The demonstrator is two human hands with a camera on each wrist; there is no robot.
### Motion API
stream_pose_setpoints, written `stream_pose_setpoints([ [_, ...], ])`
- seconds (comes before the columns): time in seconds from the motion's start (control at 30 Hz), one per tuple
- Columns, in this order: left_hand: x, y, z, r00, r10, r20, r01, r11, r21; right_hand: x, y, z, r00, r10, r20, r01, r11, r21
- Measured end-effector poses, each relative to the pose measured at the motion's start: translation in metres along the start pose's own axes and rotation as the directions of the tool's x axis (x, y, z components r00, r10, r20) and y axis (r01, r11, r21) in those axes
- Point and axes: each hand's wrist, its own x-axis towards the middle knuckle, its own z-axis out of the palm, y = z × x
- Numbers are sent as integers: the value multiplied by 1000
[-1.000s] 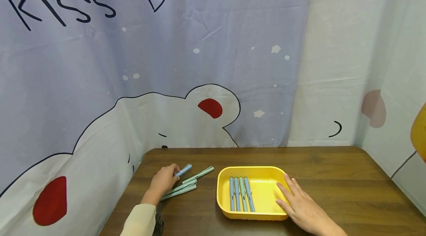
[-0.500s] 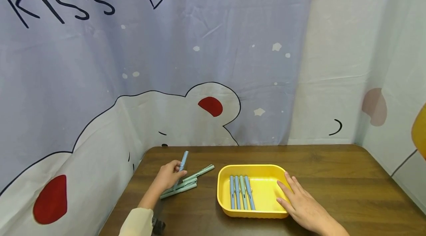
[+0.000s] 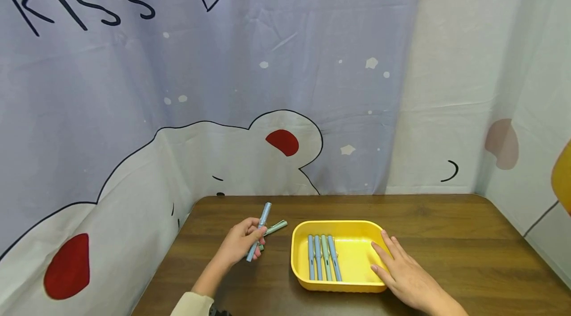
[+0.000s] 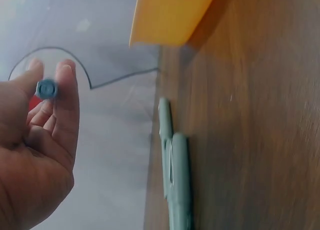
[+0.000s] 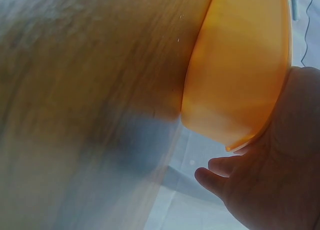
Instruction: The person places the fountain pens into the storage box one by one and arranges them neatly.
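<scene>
In the head view my left hand (image 3: 241, 244) pinches a blue pen (image 3: 265, 213) between thumb and fingers, the pen tilted up and away. The left wrist view shows that pen end-on, as a round blue tip (image 4: 47, 89). Beyond the hand lies a green pen (image 3: 277, 227), partly covered by it; two green pens (image 4: 181, 175) show on the table in the left wrist view. My right hand (image 3: 408, 276) rests on the right rim of a yellow tray (image 3: 339, 287), fingers spread. Inside the tray's left half, blue pens (image 3: 311, 256) and a green pen (image 3: 326, 257) lie side by side.
The brown wooden table (image 3: 446, 241) carries everything. A printed curtain (image 3: 285, 58) hangs along its back and sides. The tray's wall (image 5: 235, 79) rises from the tabletop beside the right hand.
My left hand has lifted the blue pen off the group of green pens, turned it more upright and carried it right, towards the tray. The right hand stays on the rim.
</scene>
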Motion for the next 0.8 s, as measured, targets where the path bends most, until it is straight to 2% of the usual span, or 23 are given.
stream_pose_setpoints([
  [0.33, -7, 14, 29, 999, 32, -14, -33, 997, -65, 0, 1, 0, 1000, 15, 17, -15, 1000, 1],
  [0.67, -11, 30, 51, 997, 64, 46, -61, 996, -59, 0, 0, -1, 999, 29, 33, -29, 1000, 3],
  [0.8, -9, 32, 59, 995, 61, 77, -53, 994, -100, 1, 0, -2, 999, 36, 41, -36, 999, 3],
])
